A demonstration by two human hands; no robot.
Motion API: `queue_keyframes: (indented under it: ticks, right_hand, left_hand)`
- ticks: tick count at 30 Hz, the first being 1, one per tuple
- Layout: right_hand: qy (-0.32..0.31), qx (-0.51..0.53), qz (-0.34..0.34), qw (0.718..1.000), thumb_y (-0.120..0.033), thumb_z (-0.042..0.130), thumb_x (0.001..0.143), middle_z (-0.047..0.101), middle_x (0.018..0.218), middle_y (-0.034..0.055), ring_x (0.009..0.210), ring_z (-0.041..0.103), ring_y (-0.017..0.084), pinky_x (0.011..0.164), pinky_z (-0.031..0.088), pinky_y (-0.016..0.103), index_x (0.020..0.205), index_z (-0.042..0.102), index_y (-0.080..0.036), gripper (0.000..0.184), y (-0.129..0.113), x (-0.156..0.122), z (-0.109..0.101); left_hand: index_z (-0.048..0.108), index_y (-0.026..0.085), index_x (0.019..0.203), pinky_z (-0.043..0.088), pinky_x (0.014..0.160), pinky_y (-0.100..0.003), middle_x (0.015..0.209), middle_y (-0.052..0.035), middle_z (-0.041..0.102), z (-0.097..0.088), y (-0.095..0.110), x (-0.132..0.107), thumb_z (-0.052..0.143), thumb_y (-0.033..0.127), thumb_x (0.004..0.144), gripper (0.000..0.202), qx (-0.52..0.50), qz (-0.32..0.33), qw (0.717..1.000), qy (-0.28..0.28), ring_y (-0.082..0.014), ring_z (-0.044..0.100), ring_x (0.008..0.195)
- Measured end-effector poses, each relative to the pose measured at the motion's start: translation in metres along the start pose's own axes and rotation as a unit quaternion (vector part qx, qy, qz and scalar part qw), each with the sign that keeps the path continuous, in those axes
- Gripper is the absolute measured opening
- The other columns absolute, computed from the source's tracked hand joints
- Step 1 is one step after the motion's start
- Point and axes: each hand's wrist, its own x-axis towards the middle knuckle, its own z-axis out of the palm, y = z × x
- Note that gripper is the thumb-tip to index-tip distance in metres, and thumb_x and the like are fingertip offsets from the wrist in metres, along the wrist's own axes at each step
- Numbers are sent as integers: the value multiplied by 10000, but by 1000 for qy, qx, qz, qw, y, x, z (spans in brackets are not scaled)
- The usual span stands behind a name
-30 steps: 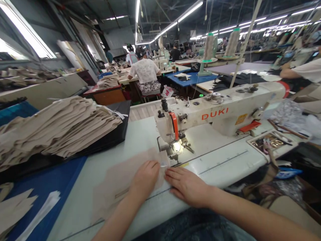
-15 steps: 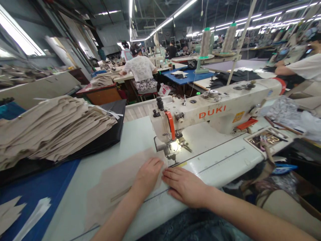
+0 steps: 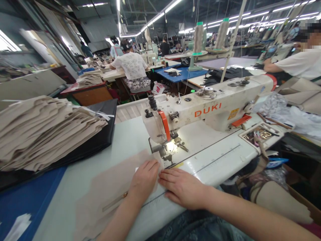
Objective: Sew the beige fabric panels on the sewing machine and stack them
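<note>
A thin beige fabric piece (image 3: 107, 180) lies flat on the sewing table, with a narrow zipper (image 3: 112, 202) set in it and a small gold-coloured slider (image 3: 124, 194) beside my left wrist. My left hand (image 3: 145, 177) is on the fabric's right end, its fingers bent together at the edge; the thumb is hidden. Touching the same edge, my right hand (image 3: 182, 188) lies palm down with fingers stretched out and thumb apart. Just beyond both hands is the lit needle area (image 3: 170, 146) of a white sewing machine (image 3: 208, 110). The fabric's corner lies short of the needle.
A tall stack of beige fabric pieces (image 3: 50, 130) rests on black material (image 3: 102, 144) at left. A parts tray (image 3: 262, 135) with scissors and metal rings sits at right. A ruler strip (image 3: 220, 157) runs along the table. Other people work farther back and at right.
My view has turned slightly right, so the scene sits farther left. The zipper slider now shows beside my left wrist. Both hands remain at the fabric's edge with little movement.
</note>
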Motion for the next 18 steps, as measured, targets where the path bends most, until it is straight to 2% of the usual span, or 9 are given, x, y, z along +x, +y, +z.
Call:
queue_keyframes:
  ticks: [5, 18]
  right_hand:
    - [1, -4, 1, 1000, -328, 482, 987, 550, 1394, 117, 1298, 467, 227, 1126, 331, 345, 1325, 542, -114, 405, 0, 0, -1]
    - [-3, 1, 5, 1000, -329, 499, 984, 539, 1410, 124, 1312, 453, 216, 1131, 322, 347, 1335, 541, -112, 416, 0, 0, 1]
  left_hand:
    - [685, 140, 957, 521, 832, -347, 922, -99, 704, 2, 0, 0, 410, 21, 881, 309, 16, 8, 999, 29, -216, 628, 874]
    - [691, 135, 933, 532, 797, -349, 909, -98, 711, 1, 2, 2, 426, 5, 877, 300, 27, 2, 999, 37, -215, 638, 861]
